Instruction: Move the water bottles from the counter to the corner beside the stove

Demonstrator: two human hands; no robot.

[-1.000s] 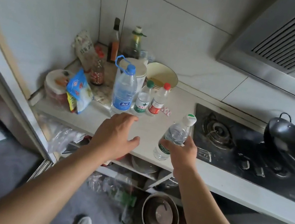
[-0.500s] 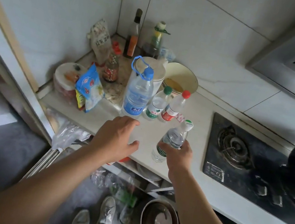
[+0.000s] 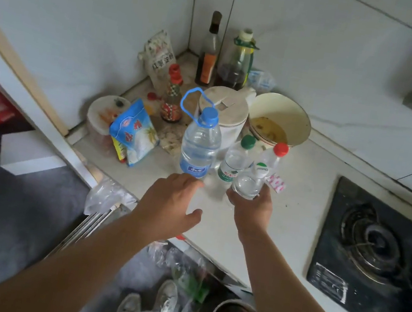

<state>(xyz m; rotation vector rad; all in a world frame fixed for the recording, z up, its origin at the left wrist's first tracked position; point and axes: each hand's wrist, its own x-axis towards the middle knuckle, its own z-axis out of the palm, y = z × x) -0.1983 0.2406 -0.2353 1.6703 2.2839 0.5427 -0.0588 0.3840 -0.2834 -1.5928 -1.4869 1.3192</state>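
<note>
One clear bottle [image 3: 247, 186], pinched by the right hand [image 3: 251, 211], should settle upright at six o'clock of the red-capped bottle [image 3: 276, 154]; left hand [image 3: 171, 201] spread.

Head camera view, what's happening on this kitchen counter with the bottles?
A person is gathering water bottles near the corner left of the black gas stove. The right hand grips a small clear plastic bottle with a white cap, tilted, just in front of a green-capped small bottle and a red-capped small bottle standing there. The left hand is open, fingers by the base of the large clear blue-capped bottle; whether it touches is unclear.
</note>
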